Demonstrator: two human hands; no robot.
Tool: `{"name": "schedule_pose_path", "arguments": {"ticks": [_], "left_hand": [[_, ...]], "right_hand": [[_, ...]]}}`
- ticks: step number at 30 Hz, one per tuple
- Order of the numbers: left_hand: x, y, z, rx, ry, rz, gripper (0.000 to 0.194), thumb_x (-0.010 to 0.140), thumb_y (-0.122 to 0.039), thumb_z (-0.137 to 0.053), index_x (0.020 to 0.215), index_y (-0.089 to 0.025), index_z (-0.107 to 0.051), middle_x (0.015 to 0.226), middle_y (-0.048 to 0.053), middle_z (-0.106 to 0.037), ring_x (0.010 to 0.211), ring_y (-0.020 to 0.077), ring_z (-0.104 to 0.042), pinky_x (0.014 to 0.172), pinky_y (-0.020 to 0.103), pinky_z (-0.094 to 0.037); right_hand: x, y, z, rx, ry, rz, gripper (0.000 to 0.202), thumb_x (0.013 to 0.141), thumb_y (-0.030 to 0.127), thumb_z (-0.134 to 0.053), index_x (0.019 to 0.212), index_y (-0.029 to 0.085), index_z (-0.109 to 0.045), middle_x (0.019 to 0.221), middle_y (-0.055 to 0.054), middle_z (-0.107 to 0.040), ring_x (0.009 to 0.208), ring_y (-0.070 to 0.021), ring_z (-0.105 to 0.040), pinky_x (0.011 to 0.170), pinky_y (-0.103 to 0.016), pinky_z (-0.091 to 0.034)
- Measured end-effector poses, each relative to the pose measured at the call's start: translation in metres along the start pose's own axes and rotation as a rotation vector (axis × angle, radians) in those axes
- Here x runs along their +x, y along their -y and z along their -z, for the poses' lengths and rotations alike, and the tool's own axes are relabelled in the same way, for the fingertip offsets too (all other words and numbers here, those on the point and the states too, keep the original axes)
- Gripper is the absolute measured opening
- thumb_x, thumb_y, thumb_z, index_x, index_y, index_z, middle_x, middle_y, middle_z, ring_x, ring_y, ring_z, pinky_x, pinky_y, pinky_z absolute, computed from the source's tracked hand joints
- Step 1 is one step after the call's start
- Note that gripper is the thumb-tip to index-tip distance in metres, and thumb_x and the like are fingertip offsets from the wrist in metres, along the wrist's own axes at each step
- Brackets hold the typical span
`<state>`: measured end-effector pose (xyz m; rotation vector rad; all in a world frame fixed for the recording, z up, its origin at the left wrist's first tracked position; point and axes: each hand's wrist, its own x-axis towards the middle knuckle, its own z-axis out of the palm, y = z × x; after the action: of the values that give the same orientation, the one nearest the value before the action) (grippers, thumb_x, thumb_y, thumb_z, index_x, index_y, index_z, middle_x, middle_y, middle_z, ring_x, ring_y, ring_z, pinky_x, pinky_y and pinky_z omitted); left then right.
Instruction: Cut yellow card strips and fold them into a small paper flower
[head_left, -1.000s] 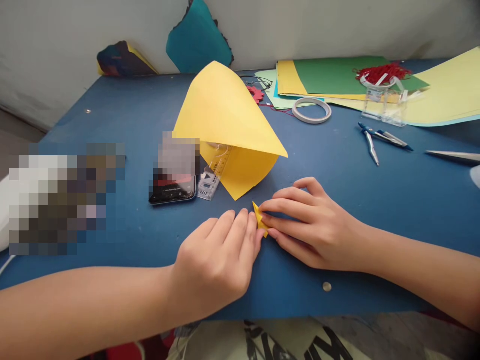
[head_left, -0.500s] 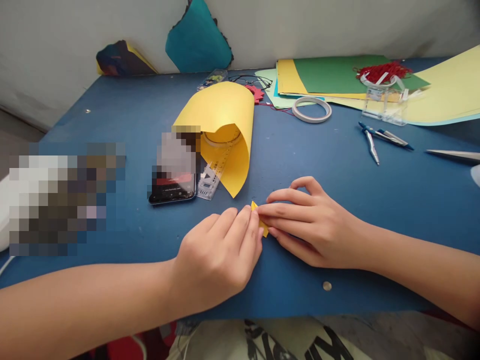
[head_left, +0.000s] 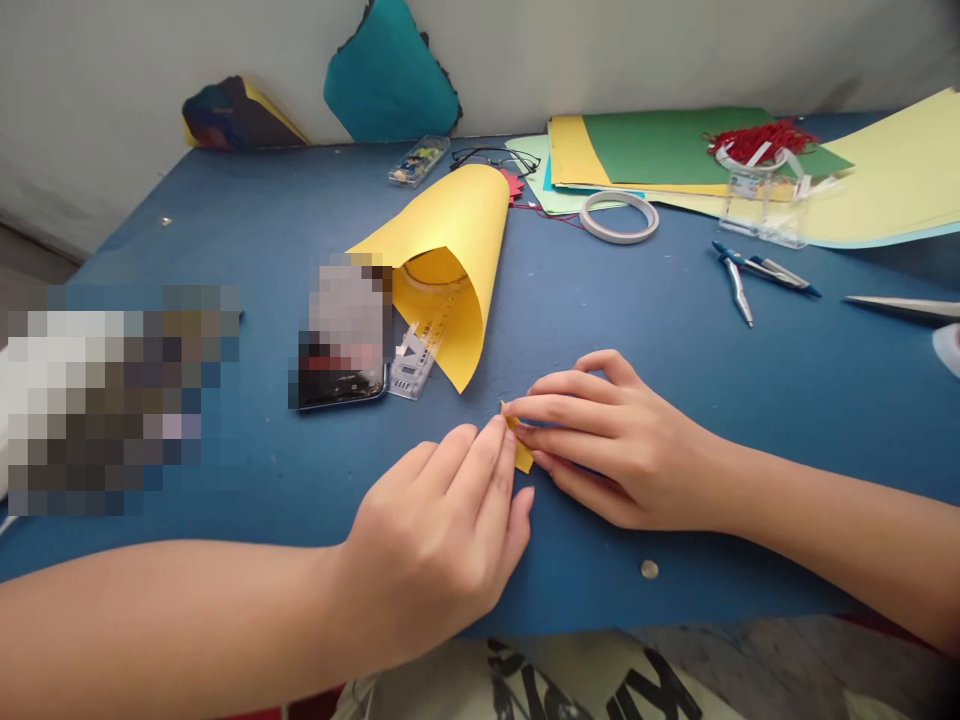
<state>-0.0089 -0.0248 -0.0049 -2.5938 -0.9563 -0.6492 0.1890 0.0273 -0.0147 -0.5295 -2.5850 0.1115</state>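
A small folded piece of yellow paper (head_left: 523,458) lies on the blue table between both hands, partly hidden by fingertips. My left hand (head_left: 441,520) presses its closed fingers onto the paper's upper left edge, thumb a little apart below. From the other side, my right hand (head_left: 626,440) pins the same paper with its fingertips. Just beyond the hands, a curled yellow sheet (head_left: 480,230) stands over part of a clear ruler (head_left: 414,365). A phone (head_left: 341,388), partly blurred out, lies left of the ruler.
A tape roll (head_left: 619,237), pens (head_left: 765,270) and scissors (head_left: 896,305) lie to the right. Behind them are coloured sheets (head_left: 675,150), red thread (head_left: 761,143) and a clear plastic case (head_left: 765,215). Glasses (head_left: 495,160) rest at the back. The blue table's (head_left: 600,605) front edge is near me.
My left thumb has moved away from the paper, downward. The fingers of both hands have shifted slightly on it. The view has moved slightly, and the curled sheet leans a little differently.
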Motion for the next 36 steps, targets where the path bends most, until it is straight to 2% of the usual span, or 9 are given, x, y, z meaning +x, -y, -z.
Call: {"name": "schedule_pose_path", "arguments": {"ticks": [8,14,18,23,27,31,36], "left_hand": [[-0.0008,-0.0012,-0.0003,0.037,0.004,-0.01,0.025,0.081,-0.02,-0.061,0.092,0.0,-0.071,0.095,0.018,-0.072,0.075,0.0285,-0.07,0.054,0.036,-0.06],[-0.0006,-0.0018,-0.0015,0.045,-0.009,-0.023,0.024,0.081,-0.02,-0.061,0.09,0.0,-0.071,0.093,0.018,-0.072,0.076,0.0288,-0.071,0.052,0.035,-0.059],[-0.002,-0.0033,-0.0029,0.039,-0.024,-0.026,0.023,0.08,-0.019,-0.062,0.089,0.0,-0.072,0.094,0.017,-0.072,0.075,0.0286,-0.071,0.052,0.035,-0.059],[-0.0022,-0.0028,-0.0028,0.039,-0.017,-0.024,0.025,0.081,-0.02,-0.061,0.093,0.0,-0.071,0.096,0.017,-0.072,0.079,0.0287,-0.07,0.054,0.035,-0.059],[-0.0015,-0.0002,-0.0025,-0.006,0.037,-0.016,0.025,0.083,-0.018,-0.057,0.093,0.001,-0.07,0.094,0.017,-0.072,0.079,0.0289,-0.068,0.057,0.037,-0.059],[-0.0004,-0.0008,-0.0016,-0.066,0.083,0.012,0.024,0.082,-0.016,-0.056,0.093,0.001,-0.07,0.077,0.013,-0.069,0.065,0.024,-0.063,0.049,0.036,-0.054],[0.0015,-0.0021,0.0009,-0.111,0.065,0.013,0.02,0.081,-0.014,-0.056,0.086,-0.001,-0.07,0.065,0.01,-0.064,0.054,0.0208,-0.056,0.042,0.035,-0.047]], "right_hand": [[-0.0011,-0.0022,-0.0011,0.003,0.054,0.018,0.011,0.089,0.016,-0.05,0.093,0.015,-0.06,0.108,-0.006,-0.067,0.099,-0.0189,-0.057,0.085,-0.038,-0.038],[-0.0013,-0.0019,-0.0008,-0.002,0.109,-0.028,0.017,0.091,0.018,-0.045,0.1,0.016,-0.059,0.122,-0.008,-0.062,0.111,-0.0222,-0.053,0.088,-0.042,-0.035],[-0.002,-0.0024,-0.0006,-0.006,0.097,-0.037,0.017,0.089,0.018,-0.047,0.101,0.015,-0.06,0.123,-0.01,-0.06,0.11,-0.0226,-0.052,0.086,-0.041,-0.037],[-0.0021,-0.0019,0.0002,-0.007,0.054,-0.035,0.017,0.087,0.017,-0.051,0.101,0.015,-0.06,0.113,-0.011,-0.062,0.1,-0.0216,-0.055,0.082,-0.04,-0.039],[-0.0018,-0.0017,0.0005,0.01,0.032,-0.042,0.017,0.088,0.017,-0.049,0.099,0.016,-0.062,0.1,-0.01,-0.063,0.087,-0.0189,-0.056,0.077,-0.039,-0.039],[-0.0013,-0.0019,0.0012,0.035,0.024,-0.037,0.017,0.088,0.016,-0.047,0.095,0.015,-0.062,0.091,-0.008,-0.063,0.08,-0.0177,-0.055,0.074,-0.038,-0.038],[-0.0011,-0.0022,0.0017,0.039,0.026,-0.037,0.016,0.087,0.015,-0.049,0.093,0.013,-0.063,0.088,-0.008,-0.064,0.077,-0.0172,-0.053,0.074,-0.038,-0.038]]}}
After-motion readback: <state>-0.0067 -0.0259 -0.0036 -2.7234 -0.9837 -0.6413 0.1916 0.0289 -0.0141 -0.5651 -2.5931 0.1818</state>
